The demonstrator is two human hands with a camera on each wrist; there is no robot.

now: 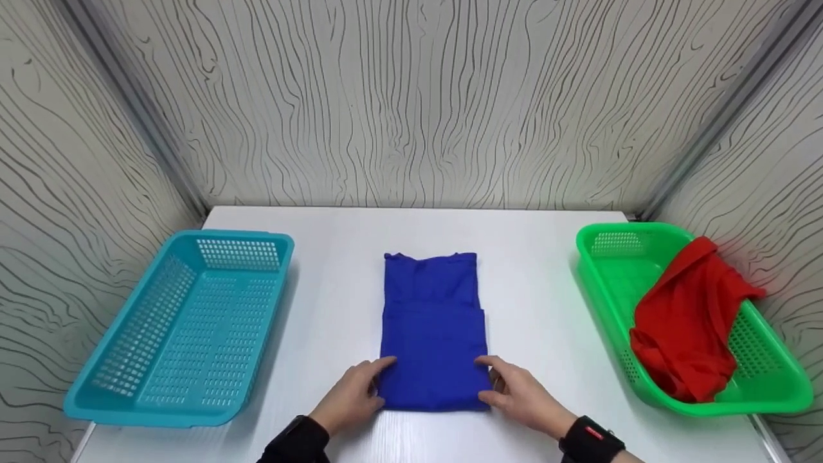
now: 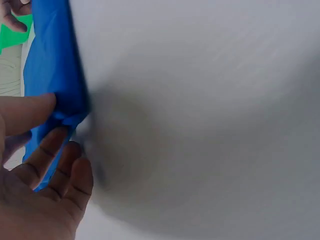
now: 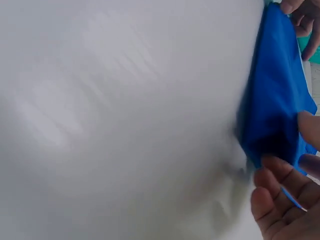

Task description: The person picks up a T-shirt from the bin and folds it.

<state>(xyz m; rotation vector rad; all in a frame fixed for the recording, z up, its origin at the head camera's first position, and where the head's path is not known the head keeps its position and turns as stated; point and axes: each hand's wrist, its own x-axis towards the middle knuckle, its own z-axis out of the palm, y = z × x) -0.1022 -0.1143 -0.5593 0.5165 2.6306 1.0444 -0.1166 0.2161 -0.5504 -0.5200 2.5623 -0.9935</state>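
Note:
A folded blue garment (image 1: 432, 360) lies in the middle of the white table, its near part folded over into a thicker rectangle. At its near left corner my left hand (image 1: 352, 393) grips the side edge, forefinger on top and thumb lower down. My right hand (image 1: 524, 393) holds the near right corner in the same way. In the left wrist view, the thumb presses on the blue cloth (image 2: 52, 55) while the other fingers curl at its edge. The right wrist view shows a dark opening between layers of the cloth (image 3: 275, 85) beside the fingers.
To the left stands a turquoise plastic basket (image 1: 260, 334) with nothing inside. On the right is a green basket (image 1: 604, 321); a crumpled red garment (image 1: 691, 321) lies in it and hangs over its far right rim. Wood-patterned panels (image 1: 411, 109) enclose the table (image 1: 334, 257).

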